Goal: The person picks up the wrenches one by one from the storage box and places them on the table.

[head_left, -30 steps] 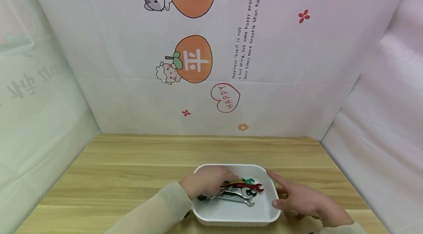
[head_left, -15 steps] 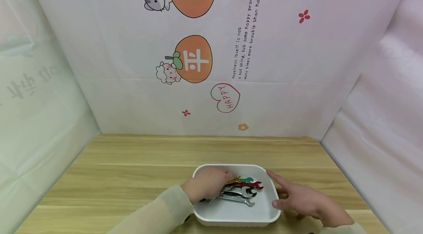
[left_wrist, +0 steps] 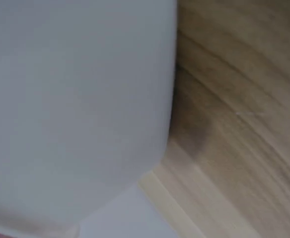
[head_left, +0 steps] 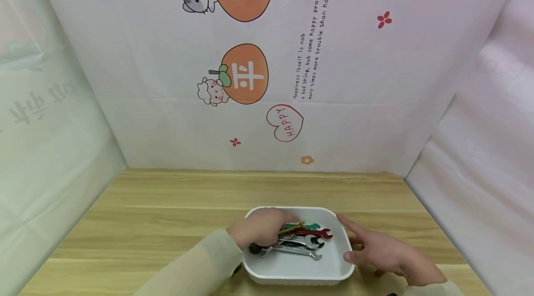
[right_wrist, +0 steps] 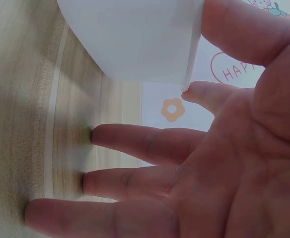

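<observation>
A white plastic tub [head_left: 298, 281] holds several wrenches: a gold wrench [head_left: 295, 227], a green wrench [head_left: 313, 227], a red wrench [head_left: 321, 234] and silver wrenches [head_left: 298, 250]. My left hand [head_left: 263, 227] reaches over the tub's left side and pinches the gold wrench, which lies tilted across the others; its fingertips are partly hidden. My right hand [head_left: 384, 252] is at the tub's right side, with thumb and index finger touching the rim. In the right wrist view its other fingers [right_wrist: 145, 141] are spread straight, with tips on the table.
The tub stands on a wood-grain table [head_left: 175, 212] near its front edge. White printed sheets form the back wall [head_left: 187, 124] and both sides. Small dark ends show by the left hand inside the tub. The left wrist view shows mostly the tub's outer wall [left_wrist: 75, 99].
The gold wrench has shifted and tilted within my left hand, which dipped right then drew back slightly left. My right hand and the tub stay in place.
</observation>
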Action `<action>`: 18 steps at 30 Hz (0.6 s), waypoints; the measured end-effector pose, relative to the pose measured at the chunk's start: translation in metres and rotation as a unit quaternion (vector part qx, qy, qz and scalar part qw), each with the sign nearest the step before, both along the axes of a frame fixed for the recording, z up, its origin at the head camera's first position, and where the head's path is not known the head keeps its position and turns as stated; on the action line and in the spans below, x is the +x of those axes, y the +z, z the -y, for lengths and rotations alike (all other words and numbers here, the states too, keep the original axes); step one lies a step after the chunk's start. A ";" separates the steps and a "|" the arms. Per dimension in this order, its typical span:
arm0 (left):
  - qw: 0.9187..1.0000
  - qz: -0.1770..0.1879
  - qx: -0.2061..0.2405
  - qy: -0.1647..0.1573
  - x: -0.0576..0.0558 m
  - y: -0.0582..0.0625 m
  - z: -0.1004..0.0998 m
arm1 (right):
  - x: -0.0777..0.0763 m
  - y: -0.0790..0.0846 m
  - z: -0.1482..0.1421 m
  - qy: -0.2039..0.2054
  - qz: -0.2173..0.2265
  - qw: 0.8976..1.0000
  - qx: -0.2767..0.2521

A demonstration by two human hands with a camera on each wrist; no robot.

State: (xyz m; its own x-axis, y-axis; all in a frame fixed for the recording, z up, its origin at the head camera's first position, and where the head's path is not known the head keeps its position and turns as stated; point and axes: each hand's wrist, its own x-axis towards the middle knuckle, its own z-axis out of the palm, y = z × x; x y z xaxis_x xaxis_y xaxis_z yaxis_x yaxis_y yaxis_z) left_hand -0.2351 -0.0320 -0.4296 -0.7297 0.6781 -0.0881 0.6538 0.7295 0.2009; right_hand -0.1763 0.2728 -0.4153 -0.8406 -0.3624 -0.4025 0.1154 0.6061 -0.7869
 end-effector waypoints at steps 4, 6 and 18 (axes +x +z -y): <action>0.998 0.054 0.042 0.011 -0.003 0.004 0.003 | -0.001 0.000 0.000 -0.004 0.001 1.000 0.009; 0.994 0.079 0.068 0.014 -0.004 0.006 0.005 | -0.001 0.001 0.000 -0.005 0.002 1.000 0.007; 0.956 0.185 0.222 0.044 -0.009 0.024 0.013 | 0.001 0.003 0.002 -0.004 0.004 1.000 -0.004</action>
State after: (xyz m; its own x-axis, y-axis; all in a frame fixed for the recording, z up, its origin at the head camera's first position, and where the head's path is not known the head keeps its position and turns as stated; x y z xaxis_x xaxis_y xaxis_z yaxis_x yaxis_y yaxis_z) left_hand -0.2445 -0.0450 -0.4052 -0.7605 0.6457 -0.0688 0.4184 0.5683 0.7085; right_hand -0.1748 0.2706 -0.4120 -0.8404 -0.3582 -0.4067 0.1271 0.5992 -0.7904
